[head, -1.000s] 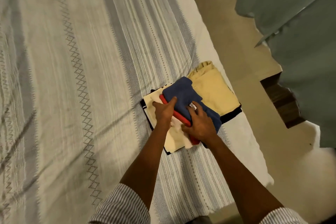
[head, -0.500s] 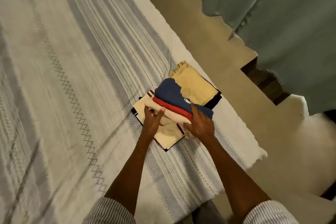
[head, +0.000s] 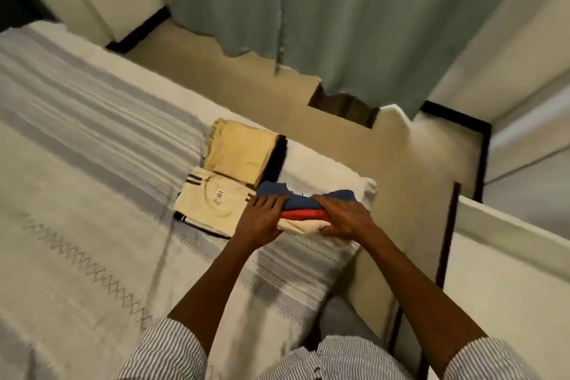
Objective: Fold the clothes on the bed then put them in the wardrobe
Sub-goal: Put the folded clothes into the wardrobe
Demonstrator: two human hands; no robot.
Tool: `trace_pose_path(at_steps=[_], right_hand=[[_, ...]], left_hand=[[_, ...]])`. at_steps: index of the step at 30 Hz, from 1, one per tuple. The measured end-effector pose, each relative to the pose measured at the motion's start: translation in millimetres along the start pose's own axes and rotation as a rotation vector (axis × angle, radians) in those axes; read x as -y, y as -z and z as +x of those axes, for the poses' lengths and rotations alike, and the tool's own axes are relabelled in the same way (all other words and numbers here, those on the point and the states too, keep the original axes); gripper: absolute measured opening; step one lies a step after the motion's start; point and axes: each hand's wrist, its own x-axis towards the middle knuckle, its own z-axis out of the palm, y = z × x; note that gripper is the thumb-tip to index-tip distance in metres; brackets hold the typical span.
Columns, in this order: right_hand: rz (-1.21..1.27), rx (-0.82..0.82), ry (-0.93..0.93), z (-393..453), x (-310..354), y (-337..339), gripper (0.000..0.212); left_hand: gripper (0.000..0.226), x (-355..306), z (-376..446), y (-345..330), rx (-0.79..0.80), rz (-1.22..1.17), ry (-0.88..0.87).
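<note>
Folded bundle held between both hands

The left hand (head: 262,219) and right hand (head: 345,219) grip the blue, red and cream folded clothes (head: 303,214) from either side, seemingly just above the bed (head: 92,194).

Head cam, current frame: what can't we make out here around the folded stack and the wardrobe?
- Underside of the folded bundle: covered by the left hand and right hand, so whether it is off the bed is unclear.
- Dark garment: mostly under the tan folded piece.
- Label on the cream shirt: too small, blurred.
- Wardrobe interior: hidden by the green curtain.
</note>
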Motion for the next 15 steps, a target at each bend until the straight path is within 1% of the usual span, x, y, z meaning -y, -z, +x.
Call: trace_pose_path(at_steps=[2,4,5,7,9,12,13,14,15], right_hand=[[0.048,-0.062,-0.13,-43,-12,-7,0.087],[0.106,-0.126,-0.252,-75,-22,-11,0.088],[0.146,-0.159,-0.315,-91,-28,-12,0.089],[0.232,-0.254,-0.46,-132,-44,-14,0.09],[0.304,-0.392,-0.59,-174,-61,-19,0.09],[0.267,-0.618,-0.742,-231,-78,-36,0.091],[0.225,-0.669,-0.848,-265,-84,-44,0.093],[0.199,-0.684,-0.89,-277,-85,-46,0.094],[0.185,-0.695,-0.95,-298,-86,-53,0.095]], left_hand=[[0.083,-33,7,7,0.009,0.057,-0.099],[0.079,-60,21,15,-0.027,0.096,-0.166],[0.075,-74,29,20,-0.064,0.106,-0.21],[0.059,-115,47,35,-0.115,0.141,-0.334],[0.051,-159,68,49,-0.177,0.165,-0.47],[0.057,-222,90,61,-0.224,0.155,-0.659],[0.058,-260,95,64,-0.219,0.162,-0.763],[0.058,-273,97,64,-0.234,0.164,-0.8],[0.058,-299,99,66,-0.246,0.158,-0.863]])
